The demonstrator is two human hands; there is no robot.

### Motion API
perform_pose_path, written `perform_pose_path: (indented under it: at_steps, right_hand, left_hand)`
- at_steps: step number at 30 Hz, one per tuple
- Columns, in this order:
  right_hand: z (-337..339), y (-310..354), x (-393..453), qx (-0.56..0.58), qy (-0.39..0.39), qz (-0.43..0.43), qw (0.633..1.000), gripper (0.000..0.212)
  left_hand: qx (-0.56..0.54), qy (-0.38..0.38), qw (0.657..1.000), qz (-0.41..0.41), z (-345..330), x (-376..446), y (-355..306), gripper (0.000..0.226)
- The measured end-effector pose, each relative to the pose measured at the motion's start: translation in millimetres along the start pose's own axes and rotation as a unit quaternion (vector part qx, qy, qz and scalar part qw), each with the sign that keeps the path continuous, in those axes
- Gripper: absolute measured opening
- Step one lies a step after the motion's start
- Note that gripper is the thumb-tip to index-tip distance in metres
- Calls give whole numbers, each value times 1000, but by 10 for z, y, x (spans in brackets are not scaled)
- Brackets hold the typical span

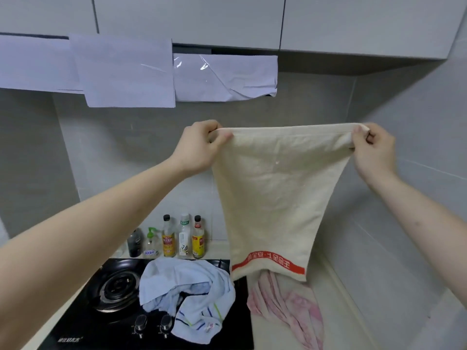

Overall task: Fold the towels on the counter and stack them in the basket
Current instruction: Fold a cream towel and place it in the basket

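Cream towel [273,198]: hung taut for folding
Left hand [199,145]: pinching top corner
Right hand [374,150]: pinching other corner
Basket: unseen

Crumpled towel [187,294] on stove [106,299]; second towel [288,306] on counter [333,311] right of it; bottles [169,238] behind stove; held towel [275,198] hangs above.

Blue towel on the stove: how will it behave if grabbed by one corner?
Probably floppy: the blue towel lies crumpled in soft folds over the stove, so it should sag and unfurl. Likely light, since the cream towel hangs limp from pinches of the left hand and right hand.
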State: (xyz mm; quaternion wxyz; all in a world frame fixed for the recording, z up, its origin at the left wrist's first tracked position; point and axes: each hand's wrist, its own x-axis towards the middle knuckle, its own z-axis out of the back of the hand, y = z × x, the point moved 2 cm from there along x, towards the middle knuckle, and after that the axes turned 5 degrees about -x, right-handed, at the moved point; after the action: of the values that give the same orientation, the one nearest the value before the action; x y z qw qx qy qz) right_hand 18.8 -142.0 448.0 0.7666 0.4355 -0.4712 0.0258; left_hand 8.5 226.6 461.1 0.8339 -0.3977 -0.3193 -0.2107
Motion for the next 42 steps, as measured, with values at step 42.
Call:
perform_pose_path:
  at_steps: [42]
  right_hand:
    - [-634, -2987, -3517, -107, 339, -355, 865, 47]
  left_hand:
    - [17, 283, 876, 390, -1889, -3129, 2074, 26]
